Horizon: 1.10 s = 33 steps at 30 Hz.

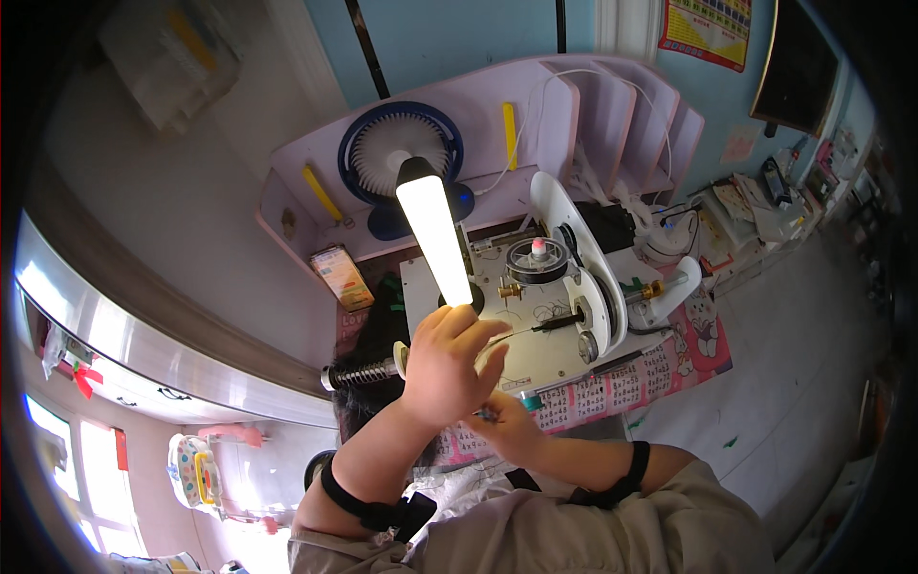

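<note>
My left hand (pixel 448 368) is over the front of a small white-plated machine (pixel 421 277), just below the glowing tube lamp (pixel 435 225). Its thumb and forefinger stand apart, with nothing visible between them. Lower and nearer my body, my right hand (pixel 512 429) has its fingers closed on something small that I cannot make out. A thin dark strand runs from near my left fingers to a black spindle (pixel 557 323) on the machine. Behind the spindle sits a spool of dark thread (pixel 535 262) with a red-and-white knob. Beside my left hand is a spring-loaded rod (pixel 363 373).
A bundle of black hair-like fibre (pixel 378 335) hangs at the machine's left. Behind stand a blue fan (pixel 402 148) and a lilac shelf (pixel 478 105). A phone-like card (pixel 341 277) leans at the left. A pink printed cloth (pixel 631 383) covers the table, with a green cap (pixel 531 402) near its front.
</note>
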### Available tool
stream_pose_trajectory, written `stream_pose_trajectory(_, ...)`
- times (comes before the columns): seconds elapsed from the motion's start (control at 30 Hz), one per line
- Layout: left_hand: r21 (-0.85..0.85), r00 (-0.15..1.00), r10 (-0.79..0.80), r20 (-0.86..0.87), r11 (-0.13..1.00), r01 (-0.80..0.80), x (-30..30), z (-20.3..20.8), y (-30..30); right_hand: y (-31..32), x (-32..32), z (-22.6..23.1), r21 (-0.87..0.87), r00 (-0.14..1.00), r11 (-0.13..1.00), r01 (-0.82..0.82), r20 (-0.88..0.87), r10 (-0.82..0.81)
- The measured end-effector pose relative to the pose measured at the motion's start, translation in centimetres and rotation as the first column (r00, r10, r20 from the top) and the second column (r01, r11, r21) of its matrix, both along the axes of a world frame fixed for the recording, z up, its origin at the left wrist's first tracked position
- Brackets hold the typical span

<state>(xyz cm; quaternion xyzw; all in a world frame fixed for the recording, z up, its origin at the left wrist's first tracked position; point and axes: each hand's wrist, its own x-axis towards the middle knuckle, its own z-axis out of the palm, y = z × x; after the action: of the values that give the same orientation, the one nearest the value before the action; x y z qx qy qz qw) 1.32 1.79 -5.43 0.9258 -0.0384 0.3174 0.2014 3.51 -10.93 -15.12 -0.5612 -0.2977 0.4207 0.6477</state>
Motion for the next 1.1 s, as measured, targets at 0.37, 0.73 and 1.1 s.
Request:
stream_pose_trajectory(0.37,-0.702,0.964,-0.264,-0.021,0.691,0.174,-4.3,1.4,-2.1,-3.0,3.6,6.4,0.515,0.759,0.829,0.221,0.443,-0.477)
stream_pose_trajectory(0.73,-0.656,0.955,-0.291,-0.056,0.732,0.185,-4.6,2.1,-3.5,-2.4,4.8,9.4,0.467,0.773,0.880,0.088,0.525,-0.356)
stream_pose_trajectory(1.1,-0.948,0.953,-0.277,0.121,0.254,0.194,-5.0,1.9,-4.2,-3.3,4.8,10.0,0.467,0.775,0.878,0.104,0.515,-0.366)
